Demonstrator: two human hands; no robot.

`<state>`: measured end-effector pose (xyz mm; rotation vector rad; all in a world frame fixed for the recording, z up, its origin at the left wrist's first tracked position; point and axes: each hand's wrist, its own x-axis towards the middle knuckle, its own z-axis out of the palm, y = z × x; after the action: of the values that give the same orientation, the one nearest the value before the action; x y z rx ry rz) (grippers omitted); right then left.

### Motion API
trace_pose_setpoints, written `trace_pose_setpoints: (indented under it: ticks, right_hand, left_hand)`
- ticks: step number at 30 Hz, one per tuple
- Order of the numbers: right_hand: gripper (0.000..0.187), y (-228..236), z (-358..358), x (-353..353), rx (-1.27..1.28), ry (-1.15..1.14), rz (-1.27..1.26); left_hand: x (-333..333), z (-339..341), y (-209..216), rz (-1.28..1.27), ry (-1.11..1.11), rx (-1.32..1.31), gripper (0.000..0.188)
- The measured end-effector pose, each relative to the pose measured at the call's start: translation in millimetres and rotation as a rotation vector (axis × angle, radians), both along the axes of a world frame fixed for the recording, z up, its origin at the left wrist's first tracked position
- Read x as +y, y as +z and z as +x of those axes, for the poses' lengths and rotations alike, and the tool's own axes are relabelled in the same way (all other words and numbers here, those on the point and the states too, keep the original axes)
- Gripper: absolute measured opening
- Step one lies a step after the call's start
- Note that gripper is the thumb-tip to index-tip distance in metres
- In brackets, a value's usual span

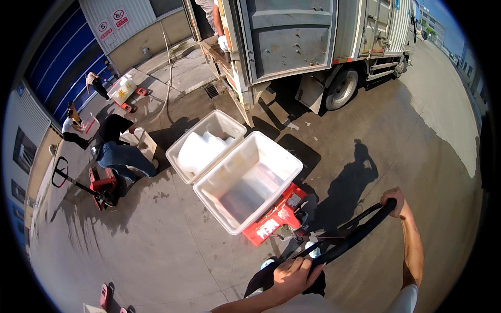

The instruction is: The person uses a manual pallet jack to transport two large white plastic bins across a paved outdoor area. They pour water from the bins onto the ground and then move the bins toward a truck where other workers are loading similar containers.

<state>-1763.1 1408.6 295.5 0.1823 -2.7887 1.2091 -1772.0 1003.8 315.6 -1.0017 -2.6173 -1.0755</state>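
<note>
The black loop handle of the red pallet jack (348,239) sits near the bottom of the view, a bit to the right. Both hands hold it. The left hand (290,275) is clenched around the near, low end of the loop w/ fingers curled over the top. The right hand (394,200) grips the far, high end, w/ the arm stretched out nearly straight from the lower right edge.

The red pallet jack (271,221) carries two big white plastic tubs, side by side & touching. The near white tub (248,180) looks mostly bare inside; the bottom is shiny, maybe wet, can't tell for sure. The far white tub (206,145) is full of big pale lumps (198,151), like ice or wrapped blocks.

Behind the tubs, far & a bit right, is a grey box truck (292,36) w/ its back door open. A person in white gloves (222,41) stands inside at the back.

On the left, a person in a black top & jeans (116,148) bends over a small white box (145,142). Near them is another red pallet jack (102,185) w/ a black handle. More people (96,83) stand far left by a blue roll-up door (62,62). The ground is grey concrete (156,235) w/ wet patches.
</note>
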Motion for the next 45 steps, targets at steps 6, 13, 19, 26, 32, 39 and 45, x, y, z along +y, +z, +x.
trace_pose_setpoints:
  ticks: [6, 13, 19, 26, 32, 39, 45]
  right_hand:
    - [0.021, -33, -155, 26, 0.091, 0.439, -0.077]
    - [0.021, -16, -295, -25, 0.058, 0.697, -0.104]
    - [0.021, -30, -378, -106, 0.188, 0.895, -0.071]
    - [0.018, -30, -432, -198, 0.192, 0.896, -0.032]
    - [0.015, -39, -434, -243, 0.19, 0.802, -0.064]
    - [0.013, -44, -431, -289, 0.139, 0.618, -0.092]
    - [0.013, -38, -456, -324, 0.09, 0.577, -0.115]
  left_hand:
    - [55, 19, 15, -0.216, 0.227, -0.406, 0.036]
    - [86, -3, -29, -0.142, 0.385, -0.034, 0.033]
    - [72, -31, -27, -0.13, 0.698, -0.035, 0.037]
    - [2, -81, -26, -0.132, 0.852, 0.001, 0.027]
    - [-96, -118, -21, -0.029, 0.78, -0.022, 0.025]
    - [-212, -188, -18, -0.042, 0.63, -0.104, 0.026]
    - [-277, -254, -22, -0.084, 0.597, -0.124, 0.024]
